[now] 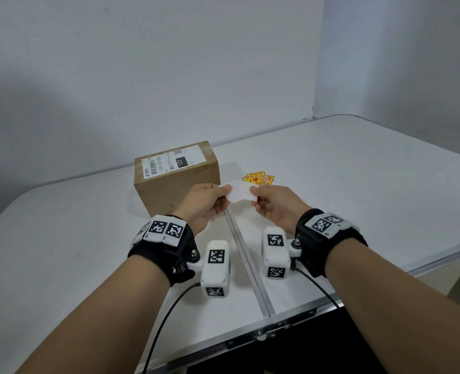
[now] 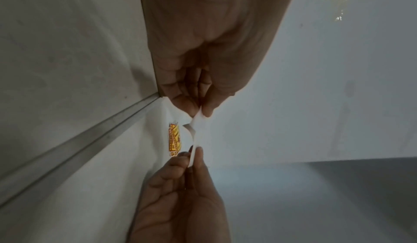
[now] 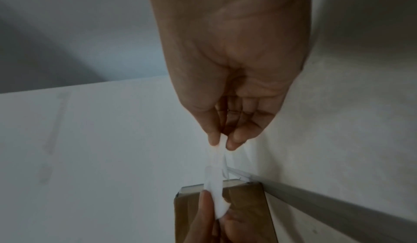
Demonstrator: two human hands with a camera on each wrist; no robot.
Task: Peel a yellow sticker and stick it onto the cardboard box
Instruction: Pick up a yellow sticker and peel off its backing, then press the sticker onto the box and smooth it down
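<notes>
White folding table (image 1: pixel 358 184), metal seam (image 1: pixel 247 263), grey wall (image 1: pixel 142 63)

You can't read the print on the yellow stickers (image 1: pixel 258 178), too small. The sheet (image 1: pixel 241 193) shows only its white back; whether a sticker is peeling is unclear. The box (image 1: pixel 169 184) label is mostly illegible.

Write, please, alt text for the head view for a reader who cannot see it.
Both hands, left and right, pinch a white sheet above a white table. A cardboard box stands behind the left hand, and yellow stickers lie beyond the right.
</notes>
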